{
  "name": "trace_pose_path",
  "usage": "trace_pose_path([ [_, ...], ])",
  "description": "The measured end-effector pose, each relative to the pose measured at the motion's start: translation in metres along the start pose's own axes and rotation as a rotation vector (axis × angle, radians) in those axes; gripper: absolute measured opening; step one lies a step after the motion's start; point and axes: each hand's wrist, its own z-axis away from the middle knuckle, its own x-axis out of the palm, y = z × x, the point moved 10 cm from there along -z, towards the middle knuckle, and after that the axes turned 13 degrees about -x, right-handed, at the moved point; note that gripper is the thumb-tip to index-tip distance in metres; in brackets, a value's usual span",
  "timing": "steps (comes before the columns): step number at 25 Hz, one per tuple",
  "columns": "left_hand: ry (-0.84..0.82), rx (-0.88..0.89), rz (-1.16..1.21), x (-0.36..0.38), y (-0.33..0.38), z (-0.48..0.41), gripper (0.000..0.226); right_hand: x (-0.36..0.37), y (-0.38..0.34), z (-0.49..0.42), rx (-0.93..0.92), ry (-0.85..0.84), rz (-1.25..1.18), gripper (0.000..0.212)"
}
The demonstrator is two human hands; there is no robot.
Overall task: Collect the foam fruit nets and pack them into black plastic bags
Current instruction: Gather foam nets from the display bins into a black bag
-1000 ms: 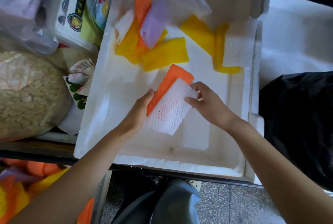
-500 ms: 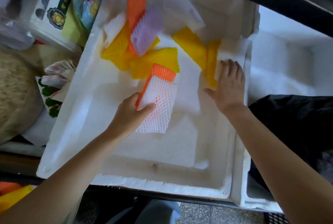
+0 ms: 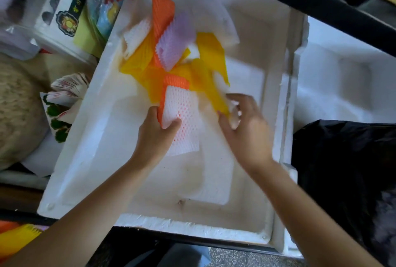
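Our L hand point(image 3: 154, 135) grips a white net point(image 3: 184, 114) w/ an orange net point(image 3: 176, 80) beneath it, inside the foam box point(image 3: 85, 159). R hand point(image 3: 246, 131) fingers curl round a yellow net point(image 3: 219, 100). Right of the box sits the black bag point(image 3: 342, 170).

My left grip point(image 3: 156, 135) and my right grip point(image 3: 246, 129) are bare hands, the right one smeared by blur at the fingers, so finer marks there cannot be read. The left forearm point(image 3: 85, 213) and the right forearm point(image 3: 310, 208) are bare too, with uncovered skin from each wrist out to the edge of the view. Low between them shows a fold of grey-blue trouser cloth point(image 3: 186, 255) — plain and smooth, shadowed along its left side.
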Motion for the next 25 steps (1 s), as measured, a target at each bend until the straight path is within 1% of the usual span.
trace_pose_path([
  [1,-0.029,-0.024,0.063,0.002,0.000,0.002,0.037,0.009,-0.016,0.011,-0.044,-0.019,-0.049,0.035],
  [2,-0.093,-0.058,0.157,0.007,-0.001,0.004,0.040,0.019,-0.027,0.020,-0.073,-0.042,-0.093,0.036],
  [4,-0.272,-0.111,0.323,0.020,-0.003,0.012,0.052,0.033,-0.041,0.033,-0.115,-0.078,-0.165,0.036],
  [5,-0.337,-0.109,0.332,0.024,-0.003,0.016,0.058,0.037,-0.047,0.036,-0.154,-0.095,-0.185,0.036],
  [6,-0.369,-0.086,0.322,0.024,0.000,0.020,0.062,0.040,-0.053,0.038,-0.208,-0.119,-0.211,0.036],
  [7,-0.359,-0.050,0.308,0.020,0.002,0.019,0.068,0.044,-0.058,0.039,-0.266,-0.156,-0.255,0.037],
  [8,-0.309,-0.025,0.301,0.012,0.001,0.014,0.071,0.048,-0.061,0.038,-0.304,-0.205,-0.315,0.038],
  [9,-0.227,-0.017,0.295,0.000,0.001,0.009,0.069,0.051,-0.059,0.033,-0.299,-0.247,-0.372,0.039],
  [10,-0.141,-0.030,0.289,-0.013,-0.003,0.003,0.064,0.054,-0.051,0.022,-0.251,-0.256,-0.412,0.040],
  [11,-0.079,-0.040,0.273,-0.025,-0.005,0.000,0.060,0.054,-0.036,0.007,-0.183,-0.215,-0.425,0.040],
  [12,-0.045,-0.038,0.254,-0.034,-0.008,-0.004,0.058,0.054,-0.017,-0.013,-0.128,-0.148,-0.389,0.039],
  [14,-0.030,-0.011,0.207,-0.046,-0.009,-0.007,0.057,0.056,0.017,-0.058,-0.087,-0.058,-0.208,0.040],
  [15,-0.013,0.007,0.192,-0.052,-0.010,-0.009,0.055,0.062,0.030,-0.082,-0.083,-0.062,-0.107,0.043],
  [17,0.021,0.024,0.193,-0.064,-0.012,-0.013,0.045,0.080,0.051,-0.125,-0.090,-0.123,0.111,0.050],
  [19,0.031,0.049,0.205,-0.072,-0.014,-0.017,0.047,0.096,0.069,-0.153,-0.062,-0.206,0.283,0.057],
  [21,0.029,0.053,0.216,-0.074,-0.014,-0.018,0.045,0.107,0.083,-0.167,0.026,-0.267,0.341,0.059],
  [23,0.025,0.042,0.226,-0.075,-0.016,-0.019,0.039,0.112,0.081,-0.170,0.038,-0.280,0.351,0.047],
  [25,0.014,0.041,0.251,-0.074,-0.015,-0.018,0.046,0.111,0.068,-0.164,0.002,-0.257,0.311,0.034],
])
